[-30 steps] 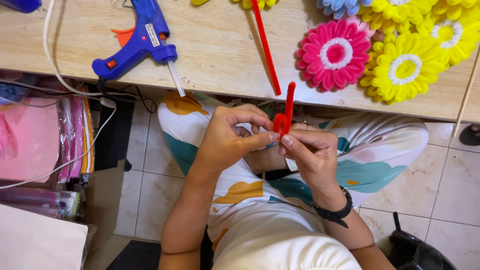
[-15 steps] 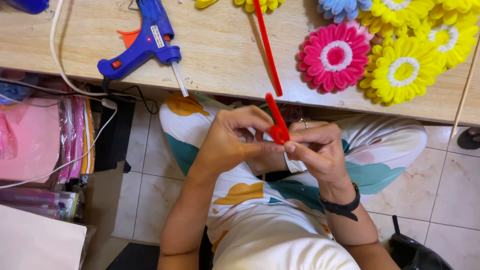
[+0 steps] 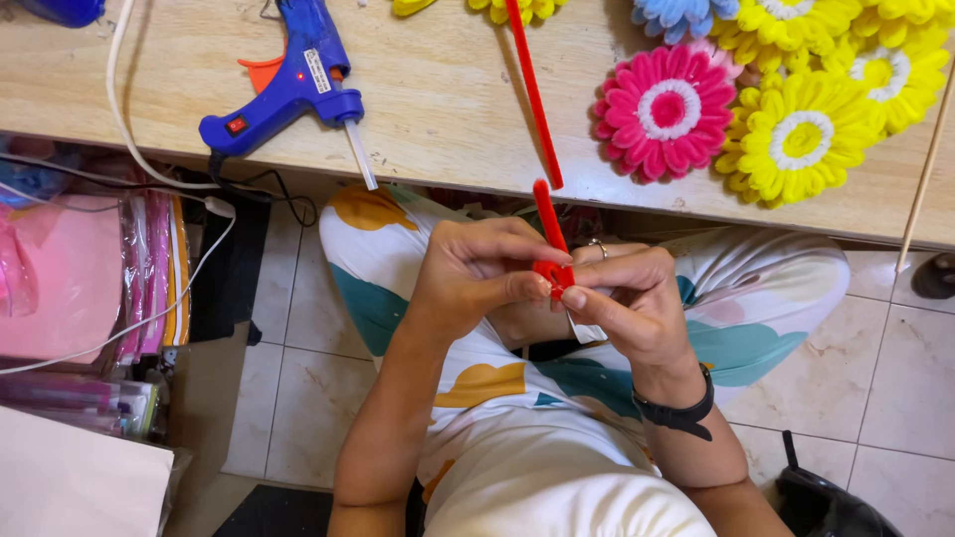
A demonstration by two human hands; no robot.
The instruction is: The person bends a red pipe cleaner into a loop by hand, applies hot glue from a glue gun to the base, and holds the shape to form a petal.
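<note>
Both hands' fingers [image 3: 537, 286] around red pipe cleaner [image 3: 549, 244]

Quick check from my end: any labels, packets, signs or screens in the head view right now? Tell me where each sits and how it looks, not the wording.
Small white rectangular sticker label: on the barrel of the blue plastic glue gun, on the wooden table's upper left.
Clear plastic packets of pink and yellow sheets: stacked upright at the left, under the table edge.
No signs or screens in view.
</note>
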